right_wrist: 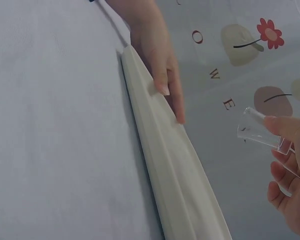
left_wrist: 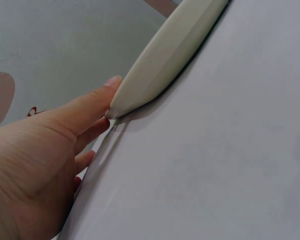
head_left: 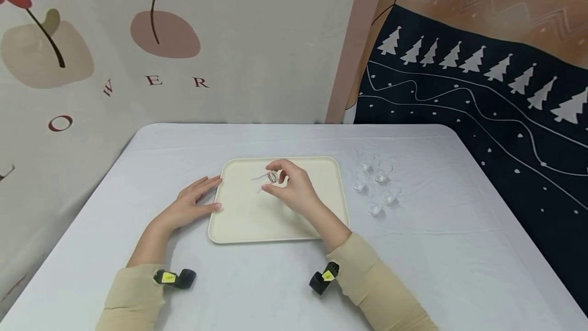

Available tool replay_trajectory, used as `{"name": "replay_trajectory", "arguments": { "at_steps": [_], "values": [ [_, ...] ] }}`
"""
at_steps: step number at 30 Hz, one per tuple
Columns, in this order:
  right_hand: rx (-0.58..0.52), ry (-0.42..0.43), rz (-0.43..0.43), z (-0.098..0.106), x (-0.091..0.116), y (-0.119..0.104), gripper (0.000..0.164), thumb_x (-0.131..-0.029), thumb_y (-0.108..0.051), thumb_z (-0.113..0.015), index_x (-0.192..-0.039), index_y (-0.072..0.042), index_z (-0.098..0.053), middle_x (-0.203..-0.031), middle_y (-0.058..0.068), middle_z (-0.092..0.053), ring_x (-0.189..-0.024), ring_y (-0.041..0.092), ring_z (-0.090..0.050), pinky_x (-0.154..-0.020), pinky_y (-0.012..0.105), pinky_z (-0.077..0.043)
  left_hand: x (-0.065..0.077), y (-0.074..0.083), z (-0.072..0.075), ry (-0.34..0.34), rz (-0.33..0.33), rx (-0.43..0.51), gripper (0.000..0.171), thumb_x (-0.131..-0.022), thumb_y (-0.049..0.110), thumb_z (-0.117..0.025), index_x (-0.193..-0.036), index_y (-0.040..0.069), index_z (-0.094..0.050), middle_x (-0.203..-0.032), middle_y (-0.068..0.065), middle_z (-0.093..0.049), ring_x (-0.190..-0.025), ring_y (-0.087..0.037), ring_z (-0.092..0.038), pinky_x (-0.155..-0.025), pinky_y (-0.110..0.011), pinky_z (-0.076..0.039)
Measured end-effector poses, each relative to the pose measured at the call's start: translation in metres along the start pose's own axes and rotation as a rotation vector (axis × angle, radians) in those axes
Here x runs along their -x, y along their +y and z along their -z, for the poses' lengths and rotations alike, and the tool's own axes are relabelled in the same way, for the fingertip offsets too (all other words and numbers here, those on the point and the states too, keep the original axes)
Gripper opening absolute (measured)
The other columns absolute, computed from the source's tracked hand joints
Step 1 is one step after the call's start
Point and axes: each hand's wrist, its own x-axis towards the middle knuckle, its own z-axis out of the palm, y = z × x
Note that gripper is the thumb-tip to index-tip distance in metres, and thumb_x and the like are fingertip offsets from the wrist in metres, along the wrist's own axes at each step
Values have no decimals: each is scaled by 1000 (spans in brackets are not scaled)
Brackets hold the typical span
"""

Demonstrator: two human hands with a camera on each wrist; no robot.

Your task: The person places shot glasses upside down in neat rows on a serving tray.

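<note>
My right hand (head_left: 294,186) is above the cream tray (head_left: 248,218), pinching a small clear cup (head_left: 272,176) between thumb and fingers. The cup lies tilted on its side in the air, its wide mouth facing left; in the right wrist view the cup (right_wrist: 260,134) shows its see-through wall, with the fingers at its narrow base. My left hand (head_left: 194,203) rests against the tray's left edge, fingers and thumb stretched out. The left wrist view shows the left thumb touching the tray's corner rim (left_wrist: 155,65).
Several more clear cups (head_left: 381,176) stand grouped on the white tablecloth (head_left: 441,249) to the right of the tray. Patterned cloth (head_left: 275,65) hangs behind the table. A small black camera is strapped to each sleeve.
</note>
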Motion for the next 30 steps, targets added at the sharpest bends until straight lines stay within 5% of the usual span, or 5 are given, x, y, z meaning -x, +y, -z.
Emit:
{"name": "replay_trajectory", "arguments": {
  "at_steps": [15, 30],
  "values": [
    [-69, 22, 68, -45, -19, 1, 36, -80, -7, -79, -114, -7, -69, -102, 2, -65, -75, 22, -52, -59, 19, -40, -1, -1, 2, -19, -4, -28, 79, -85, 47, -69, -149, 15, -35, -155, -20, -19, -139, -49, -8, -97, -78, -8],
    [121, -101, -13, -75, -37, -2, 41, -82, -19, -78, -122, -18, -68, -103, -7, -62, -71, 3, -47, -57, 14, -39, -2, -2, 1, -24, -1, -34, 80, -85, 49, -68, -151, 17, -33, -155, -22, -16, -138, -51, -7, -96, -79, -6]
  ]
}}
